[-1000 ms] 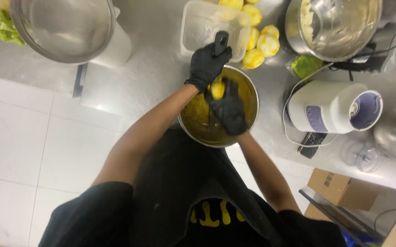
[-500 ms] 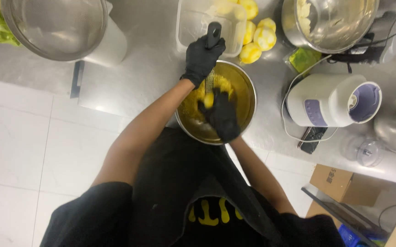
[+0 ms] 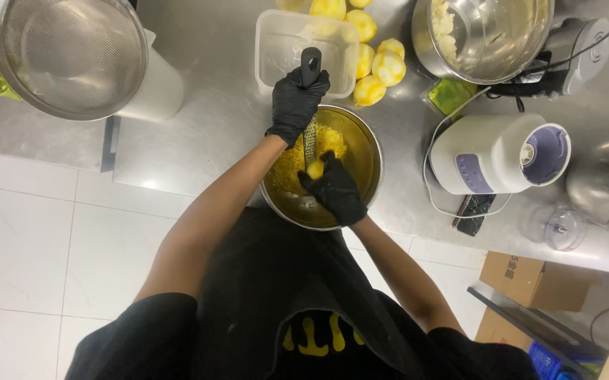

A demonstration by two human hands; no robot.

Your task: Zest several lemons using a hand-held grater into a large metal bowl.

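Zesting in progress. Left hand [image 3: 296,102], black glove, has its grip closed round the black handle of a grater [image 3: 311,130] — the blade slants down into a steel bowl [image 3: 368,151] at the desk [image 3: 206,119] edge. Right hand [image 3: 338,193], also gloved, has its grip closed on a small yellow lemon [image 3: 315,169], pressed against the lower end of the blade, inside the bowl.

Done so far, judging by the scene: a good layer of yellow zest [image 3: 292,165] covers the left part of the bowl floor, and several lemons [image 3: 378,67] lie on the desk just behind the bowl, beside a clear plastic tub [image 3: 283,46]. Those look pale and patchy, so probably already zested. The tub looks empty or close to it.

Left: the lemon in hand shows yellow on the visible part, so it likely needs more passes. Whether any unzested fruit waits elsewhere — cannot tell.

Around: a large sieve [image 3: 68,53] on a white container at far left, a second steel bowl [image 3: 487,35] with some pale mass at top right, a white blender base [image 3: 494,155] with cord, and a phone [image 3: 473,210] lying flat near the desk edge.
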